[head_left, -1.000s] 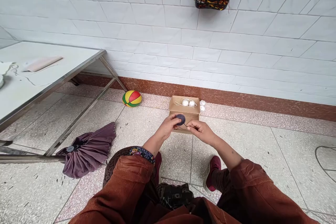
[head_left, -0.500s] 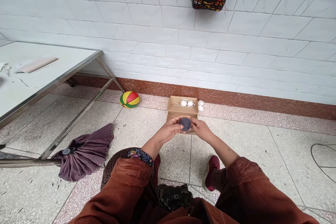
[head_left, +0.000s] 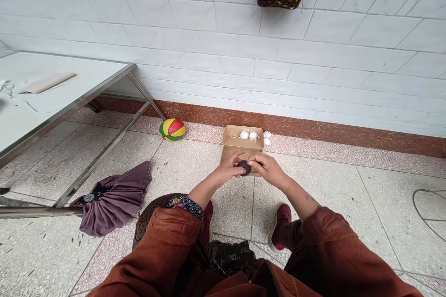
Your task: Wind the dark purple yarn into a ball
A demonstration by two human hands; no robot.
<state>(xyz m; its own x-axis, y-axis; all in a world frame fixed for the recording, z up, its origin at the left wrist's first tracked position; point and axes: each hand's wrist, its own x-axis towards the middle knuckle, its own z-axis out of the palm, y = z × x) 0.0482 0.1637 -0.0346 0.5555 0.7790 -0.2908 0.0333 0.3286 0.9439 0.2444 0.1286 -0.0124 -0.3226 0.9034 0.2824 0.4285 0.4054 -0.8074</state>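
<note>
Your right hand (head_left: 269, 170) has shifted inward since half a second ago, its fingertips now at the upper right of the dark yarn ball (head_left: 245, 169).
Your left hand (head_left: 227, 170) holds the ball between thumb and fingers, one finger raised above it; your right fingers are drawn narrow, though you cannot tell whether they pinch a strand. Both forearms angle inward, holding the ball in front of the open cardboard box (head_left: 231, 142).
</note>
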